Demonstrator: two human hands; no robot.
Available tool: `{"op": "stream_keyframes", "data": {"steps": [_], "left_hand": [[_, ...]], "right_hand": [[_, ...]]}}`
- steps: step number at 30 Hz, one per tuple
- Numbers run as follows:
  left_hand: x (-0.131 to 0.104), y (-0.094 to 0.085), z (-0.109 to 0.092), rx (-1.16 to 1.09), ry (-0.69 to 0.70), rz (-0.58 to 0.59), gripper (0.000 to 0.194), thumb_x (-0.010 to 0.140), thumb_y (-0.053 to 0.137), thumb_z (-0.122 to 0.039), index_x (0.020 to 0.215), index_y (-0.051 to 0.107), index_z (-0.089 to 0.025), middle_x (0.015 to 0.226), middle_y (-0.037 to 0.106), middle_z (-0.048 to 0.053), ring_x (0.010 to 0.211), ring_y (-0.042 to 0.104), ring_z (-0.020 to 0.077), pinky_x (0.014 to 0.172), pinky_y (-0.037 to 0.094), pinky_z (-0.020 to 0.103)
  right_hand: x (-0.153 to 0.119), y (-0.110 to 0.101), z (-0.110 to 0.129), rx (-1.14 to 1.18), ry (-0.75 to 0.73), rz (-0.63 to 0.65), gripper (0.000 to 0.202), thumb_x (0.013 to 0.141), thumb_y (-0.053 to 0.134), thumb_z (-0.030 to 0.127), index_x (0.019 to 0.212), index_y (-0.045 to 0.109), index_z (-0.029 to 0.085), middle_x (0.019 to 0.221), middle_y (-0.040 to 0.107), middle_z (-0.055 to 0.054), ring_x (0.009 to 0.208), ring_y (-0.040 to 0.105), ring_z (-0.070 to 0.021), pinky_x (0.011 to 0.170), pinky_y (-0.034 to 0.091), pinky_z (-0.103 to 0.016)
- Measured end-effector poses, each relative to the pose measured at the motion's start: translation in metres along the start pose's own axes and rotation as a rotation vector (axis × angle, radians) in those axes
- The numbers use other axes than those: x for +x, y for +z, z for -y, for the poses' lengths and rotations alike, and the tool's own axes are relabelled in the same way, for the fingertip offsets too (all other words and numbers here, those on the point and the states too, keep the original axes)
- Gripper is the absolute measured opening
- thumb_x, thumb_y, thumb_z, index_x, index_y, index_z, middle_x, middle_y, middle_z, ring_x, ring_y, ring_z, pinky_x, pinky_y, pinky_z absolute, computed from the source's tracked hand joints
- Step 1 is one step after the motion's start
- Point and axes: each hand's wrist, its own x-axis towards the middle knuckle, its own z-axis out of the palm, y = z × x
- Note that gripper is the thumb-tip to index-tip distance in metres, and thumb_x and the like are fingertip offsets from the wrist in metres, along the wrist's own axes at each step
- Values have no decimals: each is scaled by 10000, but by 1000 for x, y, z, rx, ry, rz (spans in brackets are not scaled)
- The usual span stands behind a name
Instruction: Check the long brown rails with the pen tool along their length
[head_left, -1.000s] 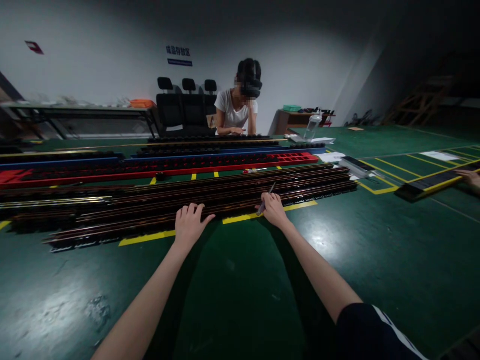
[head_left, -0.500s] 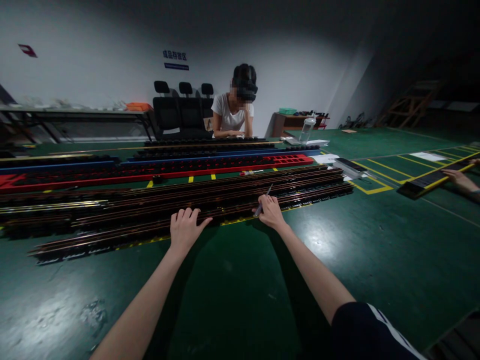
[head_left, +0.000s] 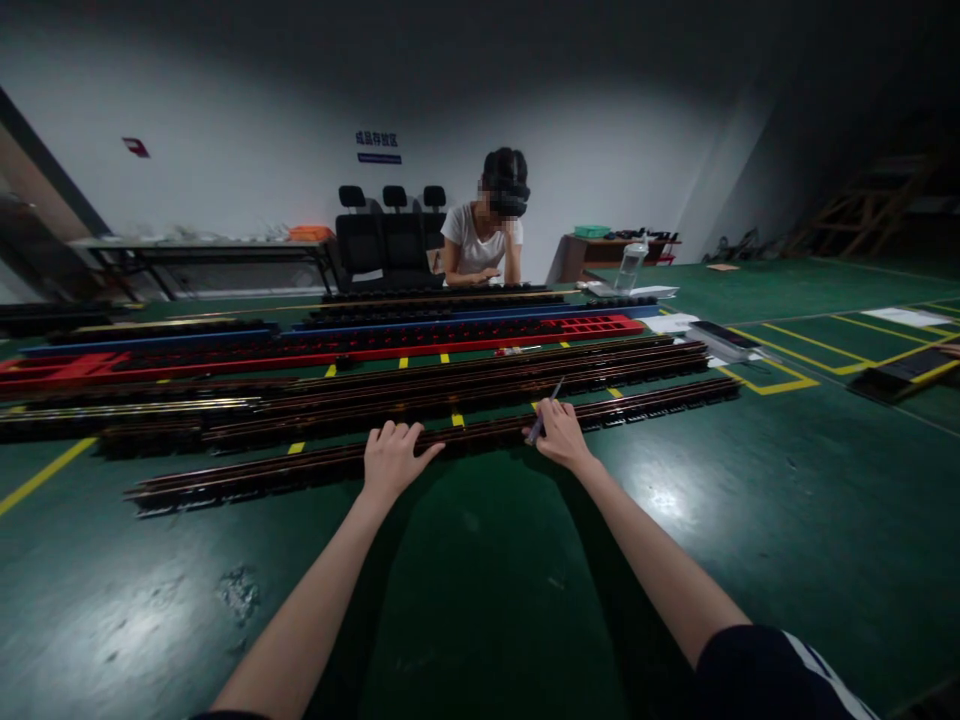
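Note:
A long dark strip (head_left: 292, 463) with thin copper-coloured lines lies across the green table in front of me. My left hand (head_left: 391, 462) reaches over this strip near its middle, fingers curled on its far side and thumb stretched out along it. My right hand (head_left: 562, 434) closes round a slim, grey, pen-like tool (head_left: 536, 430) whose thin tip points up and away; its exact kind is unclear. That hand rests at the same strip, right of my left hand. Just behind lies a bundle of similar dark strips (head_left: 450, 380), apart from the front one.
Beyond the bundle lie a long red frame (head_left: 592, 327) and a blue one (head_left: 480, 328). A phone-like dark device (head_left: 721, 336), papers and a clear pump bottle (head_left: 631, 266) are at the right. A person (head_left: 480, 240) in a headset sits across the table (head_left: 465, 600).
The front strip has come away from the bundle towards me, with both hands on it, and a gap with yellow marks shows between them. My view has turned somewhat left.

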Motion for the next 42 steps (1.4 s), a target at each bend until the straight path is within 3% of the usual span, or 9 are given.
{"op": "stream_keyframes", "data": {"steps": [14,42], "left_hand": [[-24,-16,-20,31,15,62,595,880,321,-613,999,666,-142,873,679,146,844,574,294,714,395,383],[-55,-31,-44,-71,6,-16,604,859,364,-633,971,677,-128,883,677,126,832,584,257,738,433,383]], "right_hand": [[-33,-19,1,3,-15,-26,168,785,520,338,856,442,207,790,574,-77,775,554,-273,738,340,-373],[-70,-44,-4,38,-39,-7,210,796,541,354,874,401,218,781,565,-60,761,559,-258,745,370,-374]]}}
